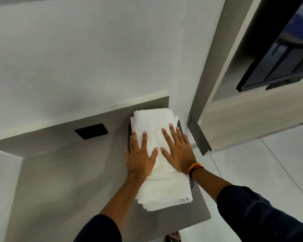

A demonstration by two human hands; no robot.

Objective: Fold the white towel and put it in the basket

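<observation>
The fingers of both hands are lying spread and flat, pressing on the folded white towel. Under them, the towel is sitting on the dark perforated basket, overhanging its near end. The left hand and right hand are resting side by side, thumbs nearly meeting. The basket is standing on a grey counter; left of the fingers a black wall plate is showing.

Folded towel lies in the basket on the shelf, both hands atop
</observation>
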